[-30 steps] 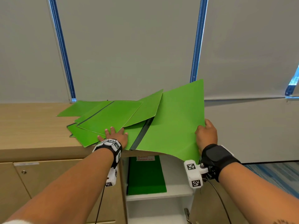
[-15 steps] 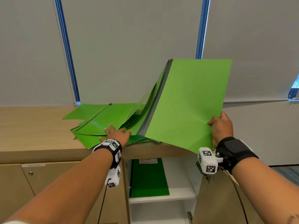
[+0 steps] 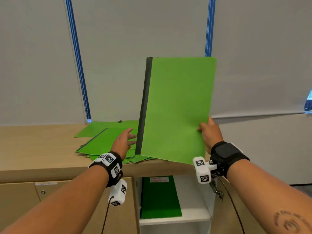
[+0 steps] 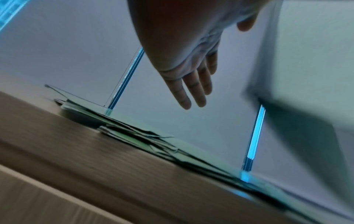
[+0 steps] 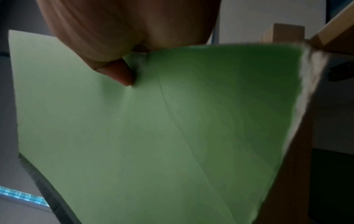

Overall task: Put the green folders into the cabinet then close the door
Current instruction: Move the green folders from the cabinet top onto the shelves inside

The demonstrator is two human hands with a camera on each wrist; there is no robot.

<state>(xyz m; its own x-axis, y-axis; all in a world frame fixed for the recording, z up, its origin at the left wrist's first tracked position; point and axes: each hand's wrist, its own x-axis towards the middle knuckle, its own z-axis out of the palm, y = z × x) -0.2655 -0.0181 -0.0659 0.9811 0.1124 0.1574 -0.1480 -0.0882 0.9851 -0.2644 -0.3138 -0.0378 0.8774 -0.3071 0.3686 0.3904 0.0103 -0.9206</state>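
My right hand [image 3: 208,130] pinches the right edge of a green folder [image 3: 177,108] with a dark spine, held upright above the counter; in the right wrist view the thumb [image 5: 122,74] presses on the folder's face [image 5: 172,128]. Several more green folders [image 3: 104,141] lie fanned on the wooden counter top [image 3: 37,144]. My left hand [image 3: 124,142] hovers over that pile with straight fingers [image 4: 189,91], holding nothing. Below, the cabinet [image 3: 192,196] stands open, with a darker green folder [image 3: 160,198] lying flat on its white shelf.
Closed wooden cabinet doors [image 3: 20,205] run to the left under the counter. The open door [image 3: 226,208] hangs right of the compartment, below my right wrist. A grey blind with blue vertical tapes [image 3: 77,59] backs the counter.
My right hand has raised the folder from lying tilted on the pile to standing upright. My left hand has lifted off the pile and moved right toward the folder's spine.
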